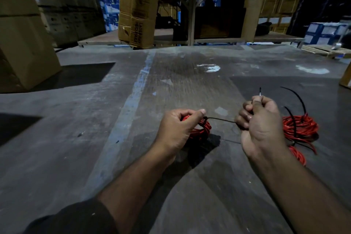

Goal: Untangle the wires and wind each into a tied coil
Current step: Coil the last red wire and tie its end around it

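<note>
Gripping a red coil (pixel 201 129) and black tie (pixel 220 119), hands (pixel 176 129) work over grey warehouse floor (pixel 95 110).

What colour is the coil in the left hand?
Red coil, seen in the head view.

Both forearms reached forward from 6 o'clock, bare to the elbow, a dark sleeve bunched on the left one. The left hand (pixel 177 127) sat at about 6 o'clock of center, fingers curled, thumb stretched toward 3 o'clock. The right hand (pixel 261 125), at 4 o'clock, was a closed fist, knuckles toward 9 o'clock, thumb on top.
</note>
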`<state>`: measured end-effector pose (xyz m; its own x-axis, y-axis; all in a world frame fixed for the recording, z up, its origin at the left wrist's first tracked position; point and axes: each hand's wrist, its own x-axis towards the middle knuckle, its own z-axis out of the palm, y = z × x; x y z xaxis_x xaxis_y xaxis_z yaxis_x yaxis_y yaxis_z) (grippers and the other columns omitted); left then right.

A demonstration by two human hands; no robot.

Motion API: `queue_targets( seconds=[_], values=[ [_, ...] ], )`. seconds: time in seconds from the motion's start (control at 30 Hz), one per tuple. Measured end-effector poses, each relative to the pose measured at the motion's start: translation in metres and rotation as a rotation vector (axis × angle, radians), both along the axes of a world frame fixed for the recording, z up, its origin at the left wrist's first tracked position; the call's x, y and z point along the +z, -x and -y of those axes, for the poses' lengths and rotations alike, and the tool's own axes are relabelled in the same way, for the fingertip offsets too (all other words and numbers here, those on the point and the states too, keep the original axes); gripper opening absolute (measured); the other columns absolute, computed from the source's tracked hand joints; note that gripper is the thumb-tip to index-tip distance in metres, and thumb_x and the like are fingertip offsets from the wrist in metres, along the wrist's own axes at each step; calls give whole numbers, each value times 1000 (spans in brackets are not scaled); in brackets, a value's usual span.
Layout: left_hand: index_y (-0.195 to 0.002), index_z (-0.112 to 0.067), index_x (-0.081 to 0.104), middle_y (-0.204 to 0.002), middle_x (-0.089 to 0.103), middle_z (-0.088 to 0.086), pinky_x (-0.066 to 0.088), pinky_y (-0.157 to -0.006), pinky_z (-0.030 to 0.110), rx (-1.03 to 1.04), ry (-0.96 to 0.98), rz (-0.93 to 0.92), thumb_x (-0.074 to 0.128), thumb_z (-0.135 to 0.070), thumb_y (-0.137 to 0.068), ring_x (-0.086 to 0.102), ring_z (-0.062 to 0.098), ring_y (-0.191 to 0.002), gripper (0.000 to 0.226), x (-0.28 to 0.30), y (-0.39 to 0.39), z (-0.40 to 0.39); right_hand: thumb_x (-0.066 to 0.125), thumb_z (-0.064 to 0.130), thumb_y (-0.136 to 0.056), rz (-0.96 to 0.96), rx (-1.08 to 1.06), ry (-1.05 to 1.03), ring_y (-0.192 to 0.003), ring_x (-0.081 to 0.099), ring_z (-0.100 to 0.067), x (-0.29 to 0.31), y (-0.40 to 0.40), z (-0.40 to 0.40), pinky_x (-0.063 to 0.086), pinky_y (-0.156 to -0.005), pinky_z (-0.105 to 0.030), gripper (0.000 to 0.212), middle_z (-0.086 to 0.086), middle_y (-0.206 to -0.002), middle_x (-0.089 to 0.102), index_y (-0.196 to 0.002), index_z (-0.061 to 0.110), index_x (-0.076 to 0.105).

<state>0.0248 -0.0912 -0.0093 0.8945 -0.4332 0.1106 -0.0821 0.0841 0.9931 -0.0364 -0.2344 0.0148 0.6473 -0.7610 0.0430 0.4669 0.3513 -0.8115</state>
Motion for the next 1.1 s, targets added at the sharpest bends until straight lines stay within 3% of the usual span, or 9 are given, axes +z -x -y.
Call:
queue_targets(
  seconds=[0.1,0.17,0.23,0.33,0.4,0.6,0.83,1.0,1.1],
  values=[
    [-77,4,68,-69,63,12,58,-64,37,111,-4,11,67,-37,-91,60,21,-64,43,-2,-7,-1,35,12,-105,-139,-37,290,-45,32,-3,-2,-1,2,27,-40,-17,19,3,-65,42,-90,21,42],
    [-73,5,63,-64,53,19,52,-64,38,192,-49,96,67,-44,-90,54,22,-62,52,-5,-12,-3,37,15,-105,-306,-21,567,-51,38,-5,-6,-1,1,31,-47,-20,15,1,-70,49,-93,19,46],
    [-70,0,65,-67,61,23,56,-61,41,231,-105,201,66,-47,-90,58,22,-60,51,-7,-15,-5,41,20,-104,-467,54,886,-55,44,-8,-13,-1,-1,34,-48,-24,12,-1,-76,58,-95,20,49],
    [-63,-16,66,-59,66,4,59,-58,50,313,-241,350,59,-61,-82,65,22,-55,49,-7,-14,-9,46,32,-101,-624,199,1322,-70,57,-15,-20,-1,-8,49,-66,-36,17,3,-80,62,-87,24,52],
    [-63,-18,66,-55,64,1,57,-55,47,399,-287,393,52,-65,-80,63,20,-51,52,-7,-15,-10,41,37,-102,-704,321,1452,-70,60,-16,-21,-1,-14,51,-73,-42,33,3,-72,63,-77,20,54],
    [-48,-14,44,-44,41,1,32,-48,34,580,-341,479,44,-55,-90,38,18,-42,59,-6,-27,-13,46,42,-98,-572,278,1498,-56,53,-23,-20,0,-31,43,-58,-43,46,-3,-54,51,-65,11,45],
    [-42,-17,32,-39,32,-2,28,-48,34,640,-245,459,46,-46,-90,34,16,-41,58,-1,-30,-14,48,37,-88,-373,165,1421,-45,32,-7,-19,6,-54,27,-47,-40,32,-3,-51,34,-67,14,39],
    [-44,-18,32,-41,32,-5,29,-48,37,565,-215,465,43,-45,-93,33,17,-42,57,-6,-33,-15,51,39,-88,-330,172,1318,-47,35,-8,-26,6,-51,35,-49,-44,39,-3,-51,35,-62,12,40],
    [-52,-22,35,-48,32,-7,28,-52,37,438,-155,355,47,-53,-97,30,12,-45,57,-7,-34,-14,62,41,-87,-382,130,1287,-55,55,-5,-29,2,-33,49,-56,-38,27,8,-58,59,-69,21,61]
  ],
)
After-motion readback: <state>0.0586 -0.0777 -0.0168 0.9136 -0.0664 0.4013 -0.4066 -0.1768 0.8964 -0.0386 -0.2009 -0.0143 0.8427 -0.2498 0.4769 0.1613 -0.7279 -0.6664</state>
